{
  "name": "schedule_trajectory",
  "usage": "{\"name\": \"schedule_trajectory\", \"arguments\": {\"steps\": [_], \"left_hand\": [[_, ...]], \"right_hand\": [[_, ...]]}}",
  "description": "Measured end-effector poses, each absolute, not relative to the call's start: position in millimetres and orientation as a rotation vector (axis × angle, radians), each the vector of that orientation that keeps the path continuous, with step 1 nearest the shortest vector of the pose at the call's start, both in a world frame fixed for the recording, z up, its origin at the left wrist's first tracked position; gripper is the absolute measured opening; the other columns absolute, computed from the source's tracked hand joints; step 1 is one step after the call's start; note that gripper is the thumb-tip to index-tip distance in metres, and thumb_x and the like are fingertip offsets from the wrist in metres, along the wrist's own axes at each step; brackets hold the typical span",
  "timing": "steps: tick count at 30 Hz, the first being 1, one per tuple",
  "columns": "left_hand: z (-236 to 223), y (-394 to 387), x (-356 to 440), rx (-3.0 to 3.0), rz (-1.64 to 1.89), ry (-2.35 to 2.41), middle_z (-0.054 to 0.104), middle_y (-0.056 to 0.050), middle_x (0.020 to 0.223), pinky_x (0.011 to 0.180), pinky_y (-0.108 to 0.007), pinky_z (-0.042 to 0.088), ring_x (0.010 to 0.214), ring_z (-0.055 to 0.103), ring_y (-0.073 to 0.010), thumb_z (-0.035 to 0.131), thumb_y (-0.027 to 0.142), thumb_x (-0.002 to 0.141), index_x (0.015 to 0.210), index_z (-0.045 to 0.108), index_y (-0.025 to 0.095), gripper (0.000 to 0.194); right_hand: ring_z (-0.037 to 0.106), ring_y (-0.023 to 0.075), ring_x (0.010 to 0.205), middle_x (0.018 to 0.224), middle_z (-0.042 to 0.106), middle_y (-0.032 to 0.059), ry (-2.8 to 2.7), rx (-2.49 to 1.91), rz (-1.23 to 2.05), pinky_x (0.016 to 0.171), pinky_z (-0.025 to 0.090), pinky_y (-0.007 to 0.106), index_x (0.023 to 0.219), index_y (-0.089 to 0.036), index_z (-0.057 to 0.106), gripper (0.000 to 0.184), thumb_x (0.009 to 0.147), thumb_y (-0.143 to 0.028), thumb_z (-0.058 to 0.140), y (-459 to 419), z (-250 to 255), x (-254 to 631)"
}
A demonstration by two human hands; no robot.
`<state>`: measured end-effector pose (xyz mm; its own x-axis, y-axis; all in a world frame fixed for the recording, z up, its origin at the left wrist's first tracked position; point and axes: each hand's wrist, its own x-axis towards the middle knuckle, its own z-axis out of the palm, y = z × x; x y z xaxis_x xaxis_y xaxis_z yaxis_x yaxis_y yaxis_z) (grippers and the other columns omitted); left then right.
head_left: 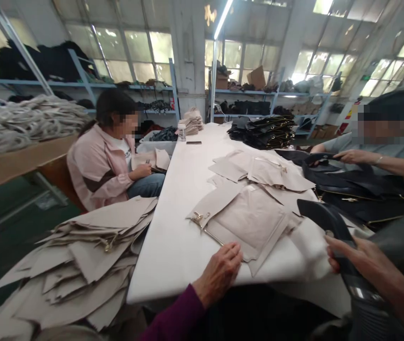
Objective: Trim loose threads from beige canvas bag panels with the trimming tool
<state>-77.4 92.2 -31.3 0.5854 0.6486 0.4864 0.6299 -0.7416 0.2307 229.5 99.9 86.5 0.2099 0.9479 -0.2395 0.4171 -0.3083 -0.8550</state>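
Observation:
My left hand (219, 271) rests on the near edge of the white table (177, 227), fingers curled down on the lower edge of a beige bag piece (250, 220) with a gold clasp (198, 219). My right hand (351, 258) is closed round a black strap-like tool or handle (320, 215) that rises toward the beige pieces. More beige panels (259, 170) lie spread across the table's middle.
A big heap of beige panels (81, 255) lies at the left. A person in a pink jacket (99, 166) sits at the table's left side. At the right another person's hand (354, 156) is on black bags (361, 184). Black stacks (264, 130) lie at the far end.

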Motion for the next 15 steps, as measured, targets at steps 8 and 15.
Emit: {"name": "schedule_trajectory", "arguments": {"steps": [8, 15], "left_hand": [[-27.4, 120.2, -120.8, 2.301, 1.284, 1.901, 0.058, -0.011, 0.102, 0.083, -0.042, 0.05, 0.097, 0.055, -0.0241, 0.05, 0.019, 0.085, 0.106, 0.055, 0.017, 0.021], [-15.1, 162.6, -142.9, 1.901, 1.292, 1.759, 0.055, -0.004, 0.075, 0.078, -0.035, 0.043, 0.077, 0.054, -0.019, 0.05, 0.012, 0.08, 0.072, 0.063, 0.016, 0.016]], "right_hand": [[0.056, 0.0192, 0.046, 0.046, 0.06, 0.004, -1.679, -1.855, 1.03, 0.051, 0.044, 0.031, 0.051, -0.022, 0.052, 0.044, 0.075, -0.06, 0.05, 63.3, 106.4, 204.7], [0.052, 0.0124, 0.041, 0.045, 0.052, -0.0053, -1.915, -1.546, 1.332, 0.045, 0.041, 0.022, 0.067, -0.021, 0.047, 0.026, 0.084, -0.04, 0.047, 51.9, 86.8, 133.4]]}}
